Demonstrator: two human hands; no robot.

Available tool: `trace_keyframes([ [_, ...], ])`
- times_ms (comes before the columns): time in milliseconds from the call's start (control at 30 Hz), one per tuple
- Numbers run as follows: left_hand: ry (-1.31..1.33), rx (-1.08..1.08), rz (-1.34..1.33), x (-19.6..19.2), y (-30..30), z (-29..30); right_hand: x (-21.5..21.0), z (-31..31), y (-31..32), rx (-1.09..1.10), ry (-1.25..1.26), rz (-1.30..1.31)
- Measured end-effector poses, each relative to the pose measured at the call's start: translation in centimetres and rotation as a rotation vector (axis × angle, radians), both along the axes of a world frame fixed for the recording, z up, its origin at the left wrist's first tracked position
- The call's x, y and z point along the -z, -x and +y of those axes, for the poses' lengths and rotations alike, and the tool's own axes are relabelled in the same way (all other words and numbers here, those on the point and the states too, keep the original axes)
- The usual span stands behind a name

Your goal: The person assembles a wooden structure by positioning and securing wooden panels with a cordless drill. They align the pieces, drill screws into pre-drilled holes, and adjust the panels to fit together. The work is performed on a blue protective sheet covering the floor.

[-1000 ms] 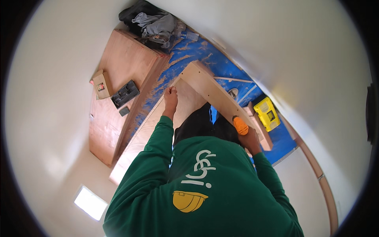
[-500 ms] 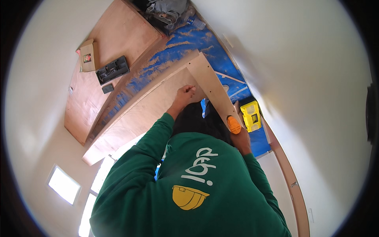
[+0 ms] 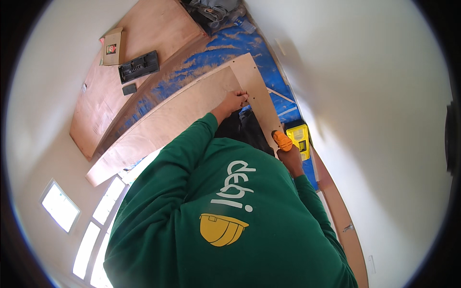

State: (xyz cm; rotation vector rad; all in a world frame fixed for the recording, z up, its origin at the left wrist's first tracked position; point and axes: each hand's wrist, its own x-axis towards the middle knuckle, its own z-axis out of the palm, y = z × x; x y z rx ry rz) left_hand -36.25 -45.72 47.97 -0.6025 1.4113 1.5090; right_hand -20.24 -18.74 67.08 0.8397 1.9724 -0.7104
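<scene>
My right hand (image 3: 291,160) is wrapped round the handle of an orange power drill (image 3: 282,141), low beside the end board. The lower part of the drill is hidden by the hand. My left hand (image 3: 235,102) is closed in a pinch at the inner edge of the end board (image 3: 260,91); whatever its fingertips hold is too small to make out. Small dark holes or screw heads dot this board. It joins a long wooden side panel (image 3: 177,108) that runs off to the lower left. Dark clothing shows below my left hand, between the boards.
A yellow case (image 3: 299,142) lies right of the drill. On a large plywood sheet (image 3: 153,29) rest a cardboard box (image 3: 113,48), a black tool tray (image 3: 139,66) and a small dark block (image 3: 129,89). Dusty blue sheeting (image 3: 230,45) covers the floor, with a plastic bottle (image 3: 246,24) farther off.
My left hand has moved right, from over the panel to the end board's inner edge. The drill has tilted, showing its dark front end. The whole view has shifted slightly.
</scene>
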Motion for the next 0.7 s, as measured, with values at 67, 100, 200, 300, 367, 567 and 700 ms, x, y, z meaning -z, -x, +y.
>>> trace_keyframes([
  [67,0.004,-0.006,-0.021,-0.2,0.5,0.2,0.5,0.6,-0.7,0.012,0.011,0.052],
  [100,0.006,-0.015,-0.012,-0.3,1.0,0.5,0.7,0.5,-1.0,0.064,-0.009,0.081],
  [200,0.017,-0.019,-0.014,-0.3,2.0,1.7,0.6,0.5,-1.3,0.089,0.024,0.084],
  [300,-0.044,-0.119,0.031,0.1,2.5,2.9,-0.2,-0.1,-1.1,0.035,-0.007,0.089],
  [367,-0.046,-0.166,0.018,0.4,2.4,3.6,-0.7,-0.7,-0.7,0.016,-0.02,0.074],
  [567,-0.054,-0.238,-0.009,0.7,2.6,4.4,-2.2,-2.3,0.8,0.018,-0.036,0.039],
  [700,-0.058,-0.232,-0.087,0.3,3.3,4.4,-2.7,-3.2,1.8,0.045,-0.042,-0.009],
])
